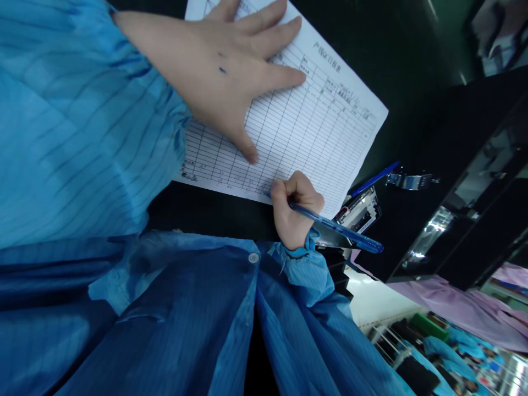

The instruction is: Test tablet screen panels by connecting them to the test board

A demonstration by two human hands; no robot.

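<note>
A printed form [284, 137] with a ruled grid lies at a slant on the dark table. My left hand [243, 69] rests flat on its upper left part, fingers spread, covering some of the columns. Two small dark marks show on the back of that hand. Near the form's lower edge, my right hand [295, 206] is closed around a blue pen [342, 228], whose tip meets the paper beside some handwritten entries. The pen's rear end points down to the right.
Right of the form lie a second blue pen [374, 179], a wristwatch [412, 180] and a small white-and-metal device [361, 213]. Pink cloth [449, 308] hangs farther right. People in blue clothing [447, 352] appear in the lower right background.
</note>
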